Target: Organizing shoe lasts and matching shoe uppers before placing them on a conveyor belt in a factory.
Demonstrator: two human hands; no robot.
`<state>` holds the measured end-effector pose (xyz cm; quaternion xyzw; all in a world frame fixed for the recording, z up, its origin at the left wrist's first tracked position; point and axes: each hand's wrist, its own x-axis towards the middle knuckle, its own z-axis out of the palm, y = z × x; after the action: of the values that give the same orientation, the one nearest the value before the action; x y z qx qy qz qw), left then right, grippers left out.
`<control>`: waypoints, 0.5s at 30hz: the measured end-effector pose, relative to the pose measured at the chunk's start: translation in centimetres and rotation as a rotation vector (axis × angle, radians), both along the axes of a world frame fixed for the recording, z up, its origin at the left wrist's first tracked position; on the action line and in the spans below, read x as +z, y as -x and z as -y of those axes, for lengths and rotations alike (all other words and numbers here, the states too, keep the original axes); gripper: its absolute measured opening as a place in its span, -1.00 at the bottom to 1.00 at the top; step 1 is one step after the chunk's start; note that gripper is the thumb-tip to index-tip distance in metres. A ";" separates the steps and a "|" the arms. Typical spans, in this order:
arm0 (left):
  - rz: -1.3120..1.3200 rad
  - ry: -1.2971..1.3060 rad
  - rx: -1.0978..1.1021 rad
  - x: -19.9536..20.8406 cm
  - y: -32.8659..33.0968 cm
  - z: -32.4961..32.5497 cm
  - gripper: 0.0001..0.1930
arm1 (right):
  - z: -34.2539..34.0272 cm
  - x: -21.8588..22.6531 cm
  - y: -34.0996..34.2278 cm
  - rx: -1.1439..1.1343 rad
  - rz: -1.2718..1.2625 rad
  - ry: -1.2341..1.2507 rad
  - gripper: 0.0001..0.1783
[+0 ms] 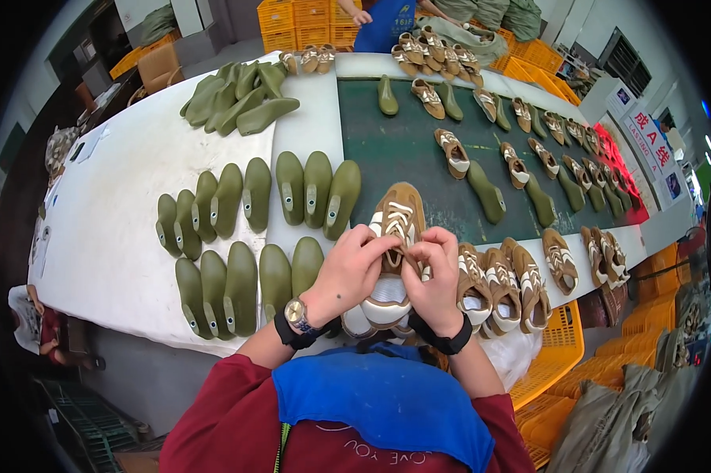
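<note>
A tan and white sneaker (403,203) is in front of me at the table's near edge, its toe pointing away. My left hand (349,272) pinches the brown lace at the top of the lacing, near the tongue. From the other side my right hand (436,276) closes its thumb and fingers on the lace too. The fingertips meet over the shoe's opening and partly hide the lace ends. Left of my hands, green shoe lasts (275,277) stand in rows. Close by on the right are more tan sneakers (501,285).
Loose green lasts lie in a pile (241,98) on the white table (127,205). A dark green conveyor belt (415,209) carries sneakers and lasts in rows. Yellow crates (556,355) stand below right. Across the table is a person in a blue apron (385,27).
</note>
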<state>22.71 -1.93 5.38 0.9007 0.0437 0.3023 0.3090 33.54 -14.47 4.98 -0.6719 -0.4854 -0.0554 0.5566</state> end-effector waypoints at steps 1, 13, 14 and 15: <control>0.025 0.014 0.061 0.0 -0.2 0.4 -0.67 | -0.1 -0.1 -0.3 -0.049 0.089 -0.033 -0.68; -0.026 0.171 -0.175 -0.9 0.9 -1.6 -0.79 | 0.0 -2.0 -3.5 0.055 -0.480 -0.002 -0.60; -0.025 0.172 -0.162 -1.2 0.8 -1.9 -0.79 | 0.1 -1.9 -3.6 0.066 -0.480 0.003 -0.60; 0.031 0.161 -0.018 -1.3 0.5 -2.3 -0.76 | 0.3 -0.9 -3.5 0.085 -0.308 0.112 -0.57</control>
<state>22.19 0.41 4.12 0.8686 0.0549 0.3088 0.3837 37.09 -14.72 4.06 -0.6811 -0.4249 0.0988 0.5881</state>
